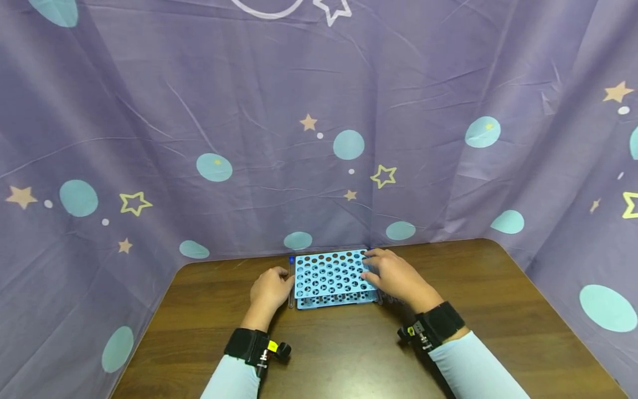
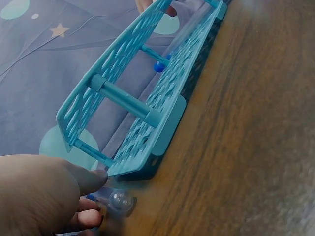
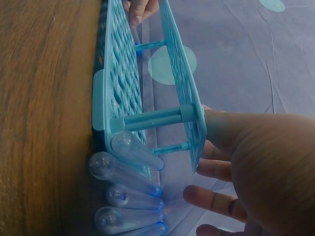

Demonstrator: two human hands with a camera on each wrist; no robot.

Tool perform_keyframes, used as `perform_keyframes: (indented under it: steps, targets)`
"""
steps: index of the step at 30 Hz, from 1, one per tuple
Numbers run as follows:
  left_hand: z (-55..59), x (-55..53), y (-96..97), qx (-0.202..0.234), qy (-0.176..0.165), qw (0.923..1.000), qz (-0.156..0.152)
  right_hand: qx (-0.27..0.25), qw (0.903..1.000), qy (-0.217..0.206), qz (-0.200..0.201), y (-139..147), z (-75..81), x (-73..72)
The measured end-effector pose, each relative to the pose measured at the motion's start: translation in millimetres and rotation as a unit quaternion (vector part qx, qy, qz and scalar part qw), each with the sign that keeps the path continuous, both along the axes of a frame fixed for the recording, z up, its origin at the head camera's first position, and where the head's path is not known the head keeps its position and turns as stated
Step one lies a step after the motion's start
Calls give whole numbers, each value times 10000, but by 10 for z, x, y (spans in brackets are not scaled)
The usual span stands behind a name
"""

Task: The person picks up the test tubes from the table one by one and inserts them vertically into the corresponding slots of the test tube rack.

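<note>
A light blue test tube rack point(image 1: 329, 277) stands on the table, its two perforated plates joined by posts. At its left end my left hand point(image 1: 270, 288) is close by, the thumb tip right at the rack's lower corner in the left wrist view. Beside those fingers lies a clear blue-capped tube point(image 1: 291, 282), its rounded end point(image 2: 121, 200) showing. My right hand point(image 1: 396, 277) rests on the right end of the upper plate point(image 3: 184, 73), thumb and fingers spread over its edge. No tubes stand in the upper plate's holes.
Several clear tubes with blue caps point(image 3: 125, 172) lie side by side on the table just right of the rack. The wooden table point(image 1: 344, 354) runs back to a purple patterned curtain point(image 1: 279, 111) close behind the rack.
</note>
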State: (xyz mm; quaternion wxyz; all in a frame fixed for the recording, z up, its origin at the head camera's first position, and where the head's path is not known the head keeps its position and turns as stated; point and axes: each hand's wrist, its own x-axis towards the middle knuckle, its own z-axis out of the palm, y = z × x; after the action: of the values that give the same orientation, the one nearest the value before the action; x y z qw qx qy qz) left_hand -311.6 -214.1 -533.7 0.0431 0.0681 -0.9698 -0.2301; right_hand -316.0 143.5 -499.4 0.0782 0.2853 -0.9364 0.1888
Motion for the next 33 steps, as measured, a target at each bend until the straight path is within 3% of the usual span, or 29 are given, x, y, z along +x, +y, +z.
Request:
perform_keyframes:
  steps: [12,15,17,19,22,29,33]
  targets:
    - [45,8,-38,389,248,9989,-26,69,9999,-5,-112,-2,49,17]
    - [-178,-136,-162,310,390,9987,-147,76,9999,-38,-114,-5,40,27]
    - [-183,-141,-180,379,375,9984,-205,63,9999,-64,-117,-5,35,30]
    - [-165,-145,-196,557,345,9975,-260,62,9999,-65,-120,-3,32,29]
    - [70,1,-117,958,147,9950,-231,49,9999,-45,-130,0,32,25]
    - [130,35,-125,1417,39,9897,-203,58,9999,-6,-119,9,16,8]
    - [134,27,-141,1553,230,9874,-216,71,9999,-44,-110,4,14,12]
